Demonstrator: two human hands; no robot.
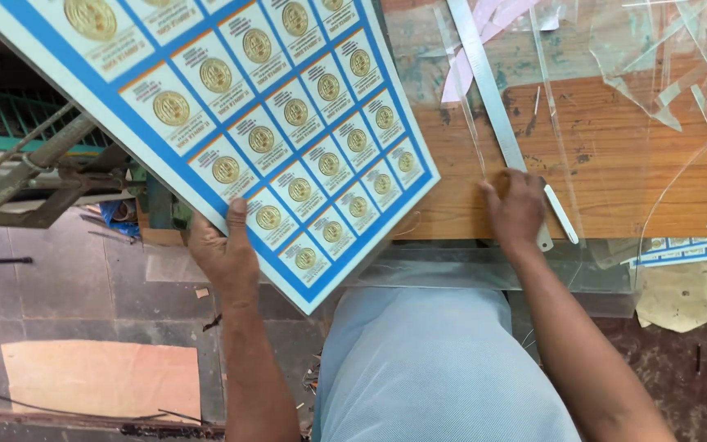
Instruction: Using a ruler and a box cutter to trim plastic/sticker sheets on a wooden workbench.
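My left hand grips the near edge of a large printed sheet with a blue border and rows of white labels bearing gold round seals. The sheet tilts up and hangs off the left end of the wooden table. My right hand rests fingers-down on the table's front edge, pressing on the near end of a long metal ruler. A small white tool lies just right of that hand.
Clear plastic strips and offcuts cover the table's right side. A pink strip lies at the back. A cut strip of the same labels sits at the right edge. Metal bars stand left; cardboard lies on the floor.
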